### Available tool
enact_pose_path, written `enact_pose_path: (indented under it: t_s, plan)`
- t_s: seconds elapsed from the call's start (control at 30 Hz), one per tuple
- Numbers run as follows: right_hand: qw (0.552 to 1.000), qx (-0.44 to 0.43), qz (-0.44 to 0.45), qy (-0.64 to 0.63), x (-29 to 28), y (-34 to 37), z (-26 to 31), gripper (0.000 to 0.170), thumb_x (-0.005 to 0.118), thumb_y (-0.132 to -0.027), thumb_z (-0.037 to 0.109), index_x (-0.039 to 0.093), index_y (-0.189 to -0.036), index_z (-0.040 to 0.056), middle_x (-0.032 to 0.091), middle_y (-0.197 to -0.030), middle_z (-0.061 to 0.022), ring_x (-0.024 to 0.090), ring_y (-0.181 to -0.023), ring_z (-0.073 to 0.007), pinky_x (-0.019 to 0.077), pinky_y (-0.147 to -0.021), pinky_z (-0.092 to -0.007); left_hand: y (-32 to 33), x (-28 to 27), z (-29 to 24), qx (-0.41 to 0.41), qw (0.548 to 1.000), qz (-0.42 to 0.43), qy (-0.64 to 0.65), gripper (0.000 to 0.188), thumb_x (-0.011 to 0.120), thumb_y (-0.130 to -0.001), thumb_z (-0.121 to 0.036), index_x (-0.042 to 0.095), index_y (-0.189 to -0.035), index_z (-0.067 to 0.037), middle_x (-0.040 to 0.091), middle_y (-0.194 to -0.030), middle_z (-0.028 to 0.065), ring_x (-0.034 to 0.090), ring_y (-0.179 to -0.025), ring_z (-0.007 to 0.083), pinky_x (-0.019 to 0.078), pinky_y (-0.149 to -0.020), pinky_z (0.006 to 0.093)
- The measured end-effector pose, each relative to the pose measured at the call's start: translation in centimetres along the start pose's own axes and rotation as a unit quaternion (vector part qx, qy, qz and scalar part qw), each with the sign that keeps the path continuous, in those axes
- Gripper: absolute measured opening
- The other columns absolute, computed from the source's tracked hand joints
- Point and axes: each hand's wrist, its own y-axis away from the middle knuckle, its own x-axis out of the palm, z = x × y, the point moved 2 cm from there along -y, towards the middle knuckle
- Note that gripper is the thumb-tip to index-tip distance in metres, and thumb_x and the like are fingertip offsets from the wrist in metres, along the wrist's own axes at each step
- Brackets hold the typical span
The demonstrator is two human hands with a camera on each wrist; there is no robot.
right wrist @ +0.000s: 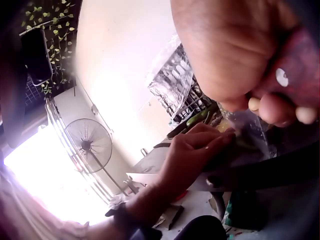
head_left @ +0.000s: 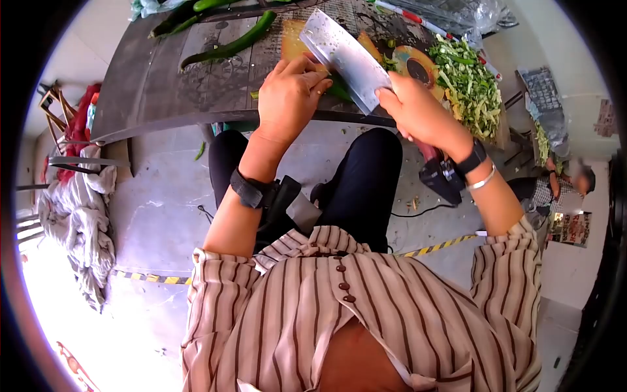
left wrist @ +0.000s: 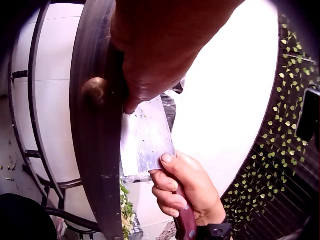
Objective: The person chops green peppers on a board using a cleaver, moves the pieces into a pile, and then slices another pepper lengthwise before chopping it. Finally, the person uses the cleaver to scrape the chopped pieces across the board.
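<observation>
My right hand grips the dark red handle of a cleaver, its thumb at the base of the blade. The wide blade slants in front of the left fingers, with small bits stuck to its face. My left hand bends its fingers over a long green pepper at the table's near edge, right beside the blade. Fingers and blade hide part of that pepper. Under them, an orange and yellow patterned board shows in patches. Chopped green and pale pieces are heaped to the right.
Another long green pepper lies on the dark table at left, with more behind it. A red and white stick and clear plastic are at the back right. A person is at far right.
</observation>
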Motion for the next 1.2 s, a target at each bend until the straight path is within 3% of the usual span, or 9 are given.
enact_pose_path:
  t_s: [0.17,0.23,0.3,0.43,0.5,0.83,0.9,1.03,1.2]
  plan:
    - [0.999,-0.029,-0.021,0.004,0.1,-0.4,0.4,0.03,0.047,-0.095,0.023,0.046,-0.083,-0.0039,0.054,-0.057,-0.0102,0.053,-0.041,-0.018,0.0442,-0.043,-0.0342,0.0,-0.1,-0.1,0.006,1.0,0.0,0.004,0.011,0.072,-0.077,-0.017,0.073,-0.085,-0.01,0.062,-0.086,0.0012,0.06,-0.083,0.0222,0.0494,-0.073,0.0341]
    - [0.998,-0.03,-0.029,0.053,0.1,-0.6,0.6,0.032,0.048,-0.094,0.023,0.049,-0.085,-0.0073,0.058,-0.063,-0.0204,0.06,-0.052,-0.0318,0.0481,-0.056,-0.0416,0.0,-0.1,0.1,0.008,1.0,-0.005,0.006,0.011,0.072,-0.076,-0.017,0.073,-0.085,-0.01,0.063,-0.088,0.0014,0.061,-0.084,0.0229,0.0499,-0.074,0.0342]
    - [0.991,-0.08,-0.052,0.095,0.3,-0.8,0.2,0.031,0.049,-0.093,0.022,0.051,-0.087,-0.0084,0.059,-0.068,-0.0245,0.061,-0.063,-0.0391,0.0484,-0.063,-0.0442,-0.1,-0.3,0.3,-0.009,1.0,-0.009,0.028,0.017,0.069,-0.08,-0.014,0.072,-0.096,-0.009,0.063,-0.089,0.0042,0.06,-0.083,0.0252,0.049,-0.075,0.0348]
    - [0.993,-0.077,-0.052,0.08,0.4,-1.2,-0.2,0.031,0.049,-0.093,0.021,0.051,-0.088,-0.0093,0.059,-0.073,-0.0283,0.06,-0.071,-0.0439,0.0478,-0.067,-0.0466,-0.4,-2.4,-0.5,-0.013,1.0,-0.001,-0.019,0.027,0.069,-0.079,-0.01,0.07,-0.105,-0.008,0.063,-0.093,0.0077,0.058,-0.09,0.0278,0.0478,-0.079,0.0357]
    - [0.993,-0.093,-0.055,0.046,0.7,-1.3,-0.9,0.026,0.047,-0.096,0.021,0.044,-0.086,-0.0037,0.05,-0.056,-0.0071,0.05,-0.041,-0.0148,0.042,-0.042,-0.0319,-0.1,-2.5,0.0,-0.005,0.999,0.006,-0.037,0.027,0.069,-0.079,-0.008,0.07,-0.105,-0.007,0.063,-0.095,0.0077,0.057,-0.091,0.0284,0.0469,-0.081,0.0363]
    - [0.994,-0.083,-0.045,0.059,0.4,-0.8,-0.2,0.026,0.049,-0.096,0.02,0.042,-0.087,-0.0032,0.05,-0.057,-0.0081,0.05,-0.041,-0.0152,0.0422,-0.042,-0.0323,-2.0,-2.5,-0.6,-0.008,0.999,-0.036,0.005,0.019,0.064,-0.084,-0.011,0.069,-0.102,-0.007,0.062,-0.096,0.0084,0.055,-0.091,0.0296,0.0451,-0.081,0.0369]
    - [0.992,-0.073,-0.058,0.09,0.2,-0.4,0.5,0.029,0.051,-0.092,0.019,0.051,-0.086,-0.0092,0.06,-0.075,-0.0283,0.06,-0.072,-0.0442,0.0473,-0.068,-0.0476,-2.3,-2.7,-0.6,-0.007,0.998,-0.067,0.007,0.017,0.063,-0.085,-0.011,0.068,-0.1,-0.007,0.062,-0.096,0.0087,0.055,-0.091,0.0303,0.0447,-0.082,0.0376]
    - [0.995,-0.062,-0.034,0.074,0.2,-0.5,0.5,0.029,0.051,-0.093,0.019,0.051,-0.087,-0.0093,0.06,-0.075,-0.0282,0.06,-0.072,-0.0436,0.0472,-0.067,-0.0469,-1.9,-2.4,0.7,-0.009,0.996,-0.067,-0.05,0.01,0.062,-0.082,-0.009,0.064,-0.091,-0.007,0.061,-0.091,0.0087,0.054,-0.087,0.0303,0.0435,-0.08,0.0398]
    - [0.994,-0.055,-0.028,0.085,-0.1,-0.6,0.4,0.029,0.051,-0.093,0.02,0.05,-0.087,-0.0089,0.059,-0.074,-0.0277,0.059,-0.072,-0.0432,0.0465,-0.066,-0.0467,-0.3,-2.6,1.4,-0.017,0.999,0.008,-0.027,0.005,0.067,-0.079,-0.014,0.066,-0.084,-0.011,0.06,-0.085,0.0026,0.054,-0.083,0.0263,0.042,-0.074,0.0385]
